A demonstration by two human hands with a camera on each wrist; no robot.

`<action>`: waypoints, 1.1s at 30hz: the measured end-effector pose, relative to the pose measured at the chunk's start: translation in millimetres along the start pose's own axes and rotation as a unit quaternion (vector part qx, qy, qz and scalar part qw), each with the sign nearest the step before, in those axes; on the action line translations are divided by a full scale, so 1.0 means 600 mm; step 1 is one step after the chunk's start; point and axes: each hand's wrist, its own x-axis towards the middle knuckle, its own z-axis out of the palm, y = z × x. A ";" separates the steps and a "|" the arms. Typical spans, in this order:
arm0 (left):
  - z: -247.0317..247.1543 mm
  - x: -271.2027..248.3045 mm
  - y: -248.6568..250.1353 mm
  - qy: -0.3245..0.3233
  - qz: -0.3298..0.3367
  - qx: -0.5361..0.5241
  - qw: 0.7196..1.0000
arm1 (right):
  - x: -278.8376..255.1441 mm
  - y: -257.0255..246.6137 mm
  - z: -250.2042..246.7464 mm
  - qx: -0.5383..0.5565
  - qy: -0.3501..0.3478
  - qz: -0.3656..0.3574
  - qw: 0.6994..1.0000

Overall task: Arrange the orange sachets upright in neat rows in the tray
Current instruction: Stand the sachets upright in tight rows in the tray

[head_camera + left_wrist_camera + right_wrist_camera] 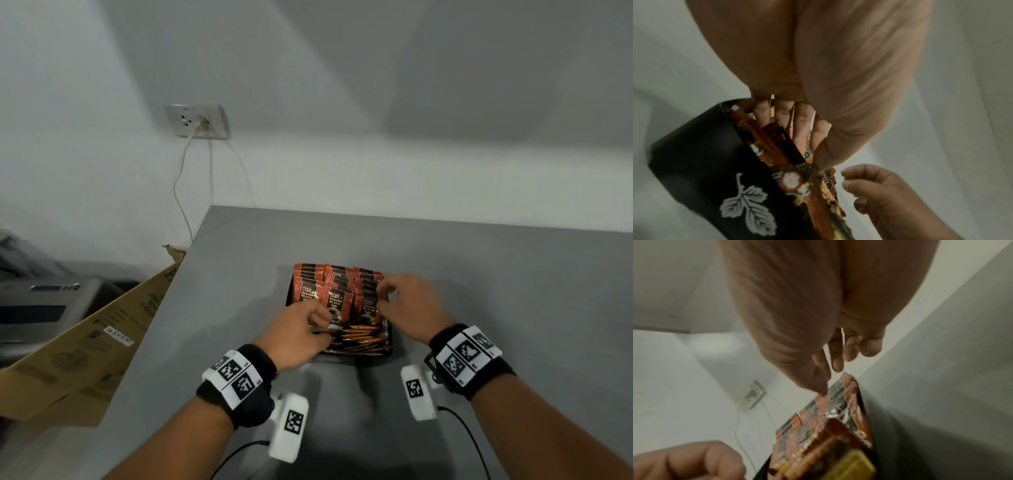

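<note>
A black tray (356, 358) sits on the grey table (496, 291). Orange sachets (337, 286) stand upright in rows in its far part, and several more sachets (363, 337) lie flat in its near part. My left hand (322, 325) reaches into the near left of the tray. In the left wrist view that hand (812, 146) pinches a sachet (807, 154) between fingers and thumb, beside the tray's leaf-printed wall (694, 162). My right hand (388, 296) is at the right end of the upright rows. Its thumb (823, 388) touches the sachet tops (838, 395), with the fingers curled just above them, holding nothing.
A cardboard box (85, 342) leans against the table's left edge, with a grey machine (44, 301) behind it. A wall socket (197, 121) with a hanging cord is at the back left. Bare table surface lies to the right of and behind the tray.
</note>
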 end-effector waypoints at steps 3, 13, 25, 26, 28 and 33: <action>0.007 -0.003 -0.009 -0.005 0.020 0.035 0.999 | -0.011 -0.019 -0.014 0.029 -0.065 -0.045 0.996; 0.012 -0.001 -0.020 0.000 0.045 0.045 0.998 | 0.000 -0.034 0.001 -0.032 -0.203 -0.068 0.976; 0.026 0.001 -0.032 0.006 0.068 0.032 0.997 | -0.005 -0.020 0.002 -0.017 -0.208 -0.078 0.975; 0.026 0.001 -0.032 0.008 0.066 0.037 0.997 | -0.005 -0.020 0.004 -0.017 -0.205 -0.082 0.975; 0.026 0.003 -0.036 0.011 0.068 0.036 0.997 | -0.006 -0.021 0.007 -0.030 -0.195 -0.086 0.976; 0.025 0.003 -0.042 0.017 0.070 0.047 0.996 | -0.005 -0.023 0.018 -0.041 -0.142 -0.119 0.982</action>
